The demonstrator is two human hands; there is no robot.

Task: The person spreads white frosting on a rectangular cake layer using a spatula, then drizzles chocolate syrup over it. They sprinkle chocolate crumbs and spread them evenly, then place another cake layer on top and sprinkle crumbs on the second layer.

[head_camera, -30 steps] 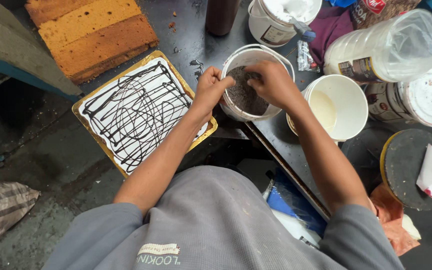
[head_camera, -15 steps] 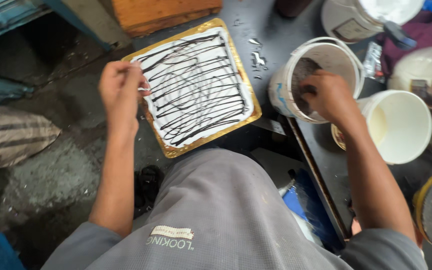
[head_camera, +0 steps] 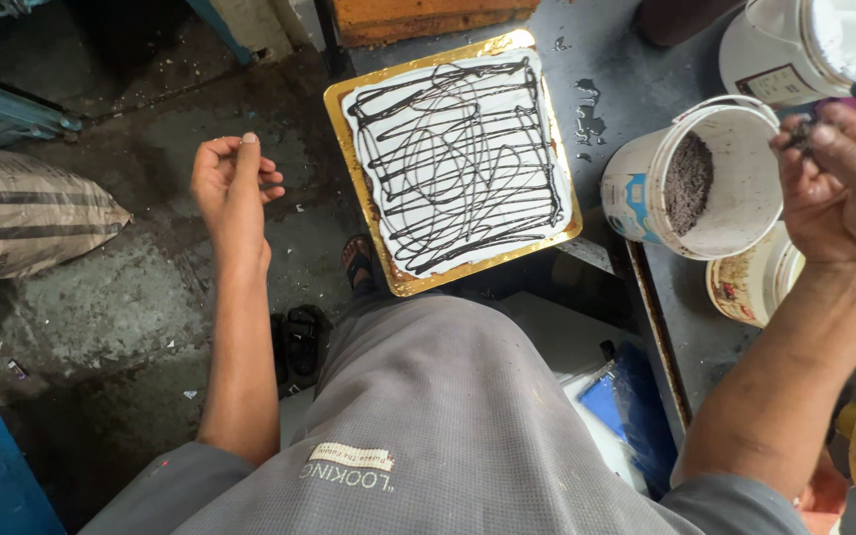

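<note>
Grimy concrete floor (head_camera: 101, 327) fills the left half of the view, with a striped woven sack (head_camera: 22, 213) lying on it and a dark sandal (head_camera: 301, 342) just below the person's grey-clad lap. A dark metal counter (head_camera: 636, 59) runs along the right and top.

Nearest, the left hand (head_camera: 233, 183) hangs out over the floor, well apart from everything, palm up, with the fingers (head_camera: 248, 159) loosely curled and nothing held in them. The right hand (head_camera: 839, 188) is raised beside the rim of a white plastic bucket of dark crumbs (head_camera: 695, 178); its fingers are pinched narrow on a small clump of those dark crumbs (head_camera: 798, 134).

Judging by this, the step in hand is sprinkling: a pinch has been drawn from the bucket and not yet scattered. The next move calls for carrying that pinch left across the gap to the cake and rubbing the fingers apart gently, so the crumbs fall thin and even rather than in one heap.

Farther off, the square white-iced cake on a gold board (head_camera: 453, 159) sits at the counter's edge, its corner overhanging toward the floor. Its icing is smooth and covered in looping dark chocolate drizzle, with no crumbs visible on it. Behind it lies a slab of brown sponge (head_camera: 428, 18), and a white lidded tub (head_camera: 814, 45) stands at the top right.
</note>
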